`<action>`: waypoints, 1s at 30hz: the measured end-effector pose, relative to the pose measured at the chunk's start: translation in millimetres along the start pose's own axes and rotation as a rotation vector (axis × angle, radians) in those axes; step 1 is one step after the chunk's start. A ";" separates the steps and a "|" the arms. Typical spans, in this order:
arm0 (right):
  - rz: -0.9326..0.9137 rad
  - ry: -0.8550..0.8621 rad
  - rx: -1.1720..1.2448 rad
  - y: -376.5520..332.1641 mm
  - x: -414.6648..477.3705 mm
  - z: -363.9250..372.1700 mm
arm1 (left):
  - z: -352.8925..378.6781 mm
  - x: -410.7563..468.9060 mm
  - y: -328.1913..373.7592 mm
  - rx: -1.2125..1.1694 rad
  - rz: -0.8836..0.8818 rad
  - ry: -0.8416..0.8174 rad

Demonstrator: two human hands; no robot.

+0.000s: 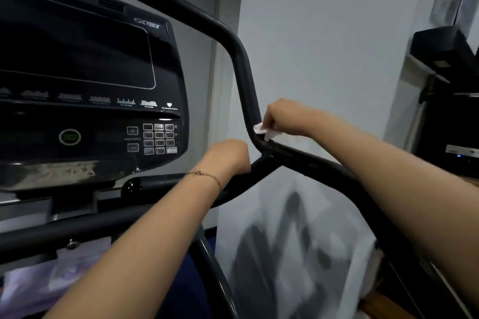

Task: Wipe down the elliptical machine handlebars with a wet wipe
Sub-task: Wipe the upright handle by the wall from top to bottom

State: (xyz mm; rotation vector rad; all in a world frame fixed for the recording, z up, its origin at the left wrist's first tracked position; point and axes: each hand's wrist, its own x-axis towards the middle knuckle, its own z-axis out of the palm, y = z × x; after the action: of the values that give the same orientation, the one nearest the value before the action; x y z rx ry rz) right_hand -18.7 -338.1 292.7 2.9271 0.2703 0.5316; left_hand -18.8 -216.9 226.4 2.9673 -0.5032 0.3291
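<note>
Right hand [278, 118]: pinching the wet wipe [261, 130] against the handlebar [242, 70] at its bend.
Left hand [229, 155]: fist wrapped round the lower bar, steadying.
Bar's run: up and away from my wipe, so I reckon upward.

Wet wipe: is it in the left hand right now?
No, the wet wipe is pinched in the right hand against the handlebar; the left hand grips a lower bar.

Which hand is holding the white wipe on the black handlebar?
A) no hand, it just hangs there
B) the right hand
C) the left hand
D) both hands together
B: the right hand pinches the white wipe against the handlebar, while the left hand grips a lower bar with no wipe.
</note>
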 end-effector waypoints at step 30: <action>0.108 -0.055 0.229 29.2 -58.0 4.7 | 25.6 -0.4 11.2 0.191 -0.039 0.141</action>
State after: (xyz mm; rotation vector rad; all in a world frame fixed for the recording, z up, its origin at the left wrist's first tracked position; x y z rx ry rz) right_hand -66.0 -378.8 274.3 3.1879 0.1783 0.4610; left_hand -17.9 -231.1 202.3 3.1004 -0.4182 0.6106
